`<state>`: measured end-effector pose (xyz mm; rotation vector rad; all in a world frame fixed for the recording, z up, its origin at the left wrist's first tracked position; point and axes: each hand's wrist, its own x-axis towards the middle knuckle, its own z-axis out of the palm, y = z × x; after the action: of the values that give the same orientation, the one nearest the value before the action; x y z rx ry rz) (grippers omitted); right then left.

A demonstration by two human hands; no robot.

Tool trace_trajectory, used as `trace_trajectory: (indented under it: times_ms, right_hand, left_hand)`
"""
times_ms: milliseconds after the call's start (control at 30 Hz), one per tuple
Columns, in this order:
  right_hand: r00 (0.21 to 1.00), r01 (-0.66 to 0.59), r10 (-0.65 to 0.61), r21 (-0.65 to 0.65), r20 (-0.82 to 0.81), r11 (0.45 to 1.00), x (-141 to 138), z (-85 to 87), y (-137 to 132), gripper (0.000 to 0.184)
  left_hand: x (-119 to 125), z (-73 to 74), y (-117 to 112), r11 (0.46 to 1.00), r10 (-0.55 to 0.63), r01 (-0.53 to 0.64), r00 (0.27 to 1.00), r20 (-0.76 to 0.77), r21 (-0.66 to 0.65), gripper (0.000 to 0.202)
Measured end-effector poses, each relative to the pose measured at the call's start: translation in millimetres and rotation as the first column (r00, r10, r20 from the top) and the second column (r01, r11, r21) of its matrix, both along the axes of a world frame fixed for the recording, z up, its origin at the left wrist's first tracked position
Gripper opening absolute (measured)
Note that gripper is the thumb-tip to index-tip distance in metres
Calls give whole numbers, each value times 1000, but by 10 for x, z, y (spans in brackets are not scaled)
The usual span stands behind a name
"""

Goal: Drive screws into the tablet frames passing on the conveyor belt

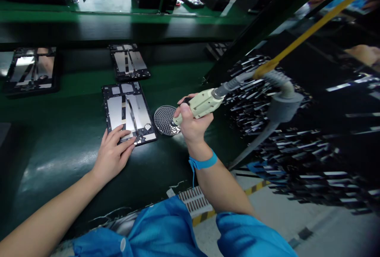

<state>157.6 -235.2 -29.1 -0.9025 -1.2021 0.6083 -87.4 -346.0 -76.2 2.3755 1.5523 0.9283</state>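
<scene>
My left hand (114,152) lies flat and open, fingers spread over the near corner of a tablet frame. My right hand (192,126) is wrapped tight round a screwdriver.

Biggest stuff first. The green belt (68,158) carries the lot, and a dark parts rack (311,138) crowds its right edge. The tablet frame (129,108) I'm pinning sits mid-belt, closer to the near edge. Two more frames lie further back, one (129,61) toward the far edge and one (31,69) at the left edge.

The screwdriver (203,102) is cream, tilted, with its tip down at the screw dish (163,118), just right of my frame. There's a blue wrist strap (204,163) on my right wrist.
</scene>
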Motion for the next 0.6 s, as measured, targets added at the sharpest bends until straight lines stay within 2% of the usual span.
trace_trajectory:
  times_ms: [167, 267, 400, 600]
  right_hand:
    - [997, -26, 31, 67, -73, 997, -157, 281, -153, 17]
    - [977, -173, 178, 49, -121, 984, -435, 420, -346, 20]
    - [910, -408, 400, -61, -112, 911, -799, 373, -529, 29]
    - [874, -486, 479, -144, -78, 862, -923, 221, -554, 28]
  left_hand:
    - [52, 29, 14, 999, 21, -21, 1000, -1, -39, 32]
    - [64, 48, 22, 998, 16, -16, 1000, 9, -53, 36]
    - [49, 47, 24, 998, 5, -2, 999, 45, -69, 37]
    - [45, 61, 23, 997, -6, 10, 999, 53, -78, 41]
